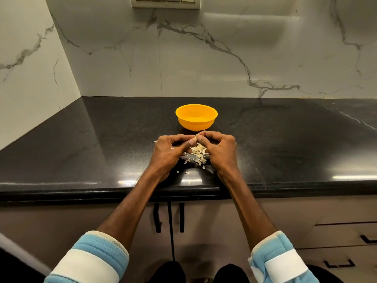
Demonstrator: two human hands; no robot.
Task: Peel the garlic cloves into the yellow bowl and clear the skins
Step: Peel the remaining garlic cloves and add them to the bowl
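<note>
Head view, looking down at a black counter (81,152) against a marble wall (204,58). A yellow bowl (196,124) stands upright near the middle of the counter, just beyond the hands and apart from them. Left hand (170,153) and right hand (221,152) are close together, fingers curled inward so their fingertips (201,137) meet. A pale bit (195,137) shows pinched between those tips; whether it is clove or skin cannot be told. Directly beneath the hands, a loose heap of papery skins (199,153) lies on the counter, with a few scraps scattered toward the front edge. Both forearms wear blue and white cuffs (91,260). Below the counter are cupboard doors with black handles (157,217). A switch plate (165,2) sits high on the wall.
</note>
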